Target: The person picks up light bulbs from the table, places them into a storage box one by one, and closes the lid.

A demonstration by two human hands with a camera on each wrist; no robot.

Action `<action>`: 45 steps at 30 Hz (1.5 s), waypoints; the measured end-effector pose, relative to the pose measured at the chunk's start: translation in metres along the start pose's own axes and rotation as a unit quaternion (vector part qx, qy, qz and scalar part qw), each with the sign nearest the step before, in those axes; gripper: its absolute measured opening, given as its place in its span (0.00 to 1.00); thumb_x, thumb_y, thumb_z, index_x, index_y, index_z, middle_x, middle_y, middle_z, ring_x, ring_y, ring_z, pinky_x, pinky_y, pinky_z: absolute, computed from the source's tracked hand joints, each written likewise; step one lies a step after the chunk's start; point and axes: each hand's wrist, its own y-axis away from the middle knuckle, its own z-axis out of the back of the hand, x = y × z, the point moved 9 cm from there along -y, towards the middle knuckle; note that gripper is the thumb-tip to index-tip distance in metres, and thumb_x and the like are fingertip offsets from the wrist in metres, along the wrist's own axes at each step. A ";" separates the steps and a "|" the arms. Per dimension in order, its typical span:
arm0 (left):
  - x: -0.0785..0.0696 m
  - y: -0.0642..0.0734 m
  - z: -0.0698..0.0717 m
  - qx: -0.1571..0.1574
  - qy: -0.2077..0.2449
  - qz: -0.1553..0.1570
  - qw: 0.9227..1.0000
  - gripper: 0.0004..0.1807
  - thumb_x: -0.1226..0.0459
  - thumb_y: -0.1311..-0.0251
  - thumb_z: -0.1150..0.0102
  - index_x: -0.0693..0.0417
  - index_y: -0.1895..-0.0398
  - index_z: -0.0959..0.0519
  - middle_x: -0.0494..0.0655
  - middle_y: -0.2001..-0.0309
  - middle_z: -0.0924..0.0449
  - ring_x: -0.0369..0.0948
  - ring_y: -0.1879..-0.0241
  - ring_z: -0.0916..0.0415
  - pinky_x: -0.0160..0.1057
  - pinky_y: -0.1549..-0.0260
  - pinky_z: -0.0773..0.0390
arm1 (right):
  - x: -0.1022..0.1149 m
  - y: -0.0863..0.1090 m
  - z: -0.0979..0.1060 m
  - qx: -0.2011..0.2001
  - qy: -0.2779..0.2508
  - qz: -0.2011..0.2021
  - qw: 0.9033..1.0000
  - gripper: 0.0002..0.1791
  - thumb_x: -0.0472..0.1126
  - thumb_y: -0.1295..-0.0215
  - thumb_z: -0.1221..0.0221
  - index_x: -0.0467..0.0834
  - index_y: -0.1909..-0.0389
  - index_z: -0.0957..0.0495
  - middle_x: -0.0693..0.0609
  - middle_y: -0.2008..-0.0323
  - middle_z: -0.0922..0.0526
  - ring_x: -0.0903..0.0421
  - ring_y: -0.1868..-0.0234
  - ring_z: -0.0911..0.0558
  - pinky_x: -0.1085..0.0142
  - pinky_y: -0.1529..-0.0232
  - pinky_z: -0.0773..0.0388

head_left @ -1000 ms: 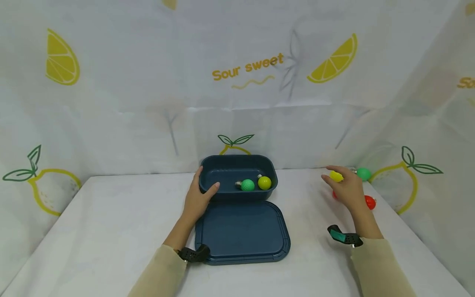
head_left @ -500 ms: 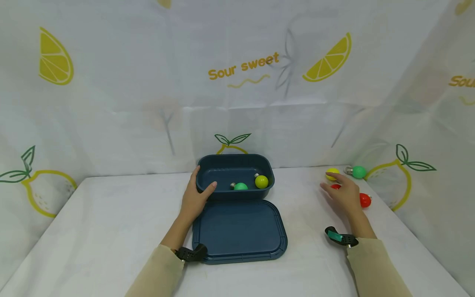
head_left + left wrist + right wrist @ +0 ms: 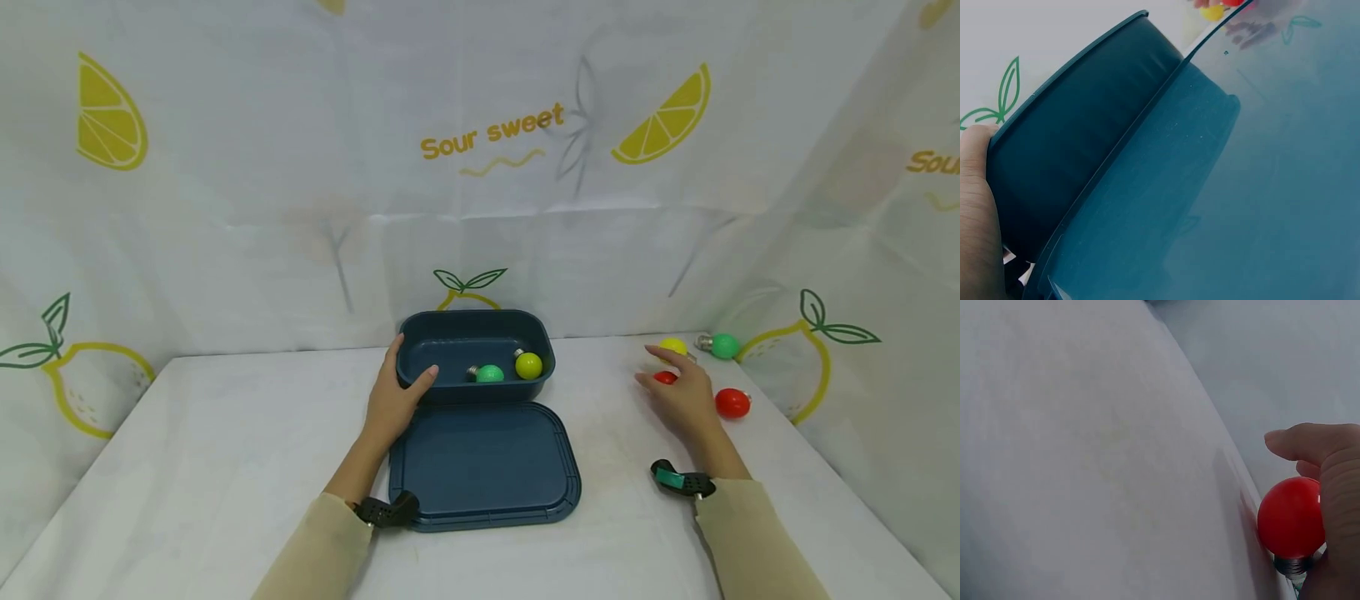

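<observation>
My left hand (image 3: 388, 400) holds the left end of a dark blue plastic box (image 3: 480, 395), with its thumb at the front rim. Inside the box lie a green bulb (image 3: 490, 373) and a yellow bulb (image 3: 528, 366). At the right, my right hand (image 3: 684, 400) holds a red bulb (image 3: 664, 377) low at the table. In the right wrist view the red bulb (image 3: 1288, 515) points its screw base downward, and part of it is hidden by the hand. A matching lid (image 3: 480, 467) lies flat in front of the box.
Beyond the right hand are another yellow bulb (image 3: 675, 344) and a green bulb (image 3: 724, 346) near the back edge. A second red bulb (image 3: 732, 403) lies to its right. A printed white cloth (image 3: 480, 183) hangs behind the table.
My right hand has moved a little left, and the red bulb has shifted left with it. More of the second red bulb now shows. The left hand stays on the box.
</observation>
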 end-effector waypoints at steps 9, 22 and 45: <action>-0.003 -0.003 0.000 0.001 0.003 -0.005 1.000 0.50 0.36 0.37 0.42 0.30 0.18 0.56 0.48 0.18 0.53 0.54 0.20 0.51 0.65 0.26 0.43 | 0.014 0.000 -0.020 0.053 -0.013 0.062 0.997 0.42 0.45 0.33 0.35 0.46 0.22 0.41 0.37 0.24 0.37 0.35 0.25 0.39 0.36 0.30 0.35; -0.001 -0.001 0.001 -0.003 0.003 0.004 1.000 0.50 0.36 0.38 0.42 0.30 0.18 0.56 0.49 0.18 0.53 0.54 0.20 0.50 0.66 0.27 0.42 | 0.008 -0.001 -0.023 0.056 0.011 0.050 0.997 0.45 0.53 0.37 0.32 0.46 0.23 0.40 0.35 0.28 0.33 0.35 0.31 0.32 0.38 0.33 0.30; -0.001 0.001 0.000 -0.005 0.004 0.000 1.000 0.50 0.36 0.37 0.42 0.32 0.18 0.55 0.48 0.18 0.52 0.54 0.19 0.51 0.66 0.26 0.45 | 0.005 0.001 -0.017 0.020 0.000 0.026 0.999 0.35 0.55 0.37 0.32 0.45 0.32 0.26 0.35 0.31 0.30 0.35 0.32 0.32 0.39 0.38 0.24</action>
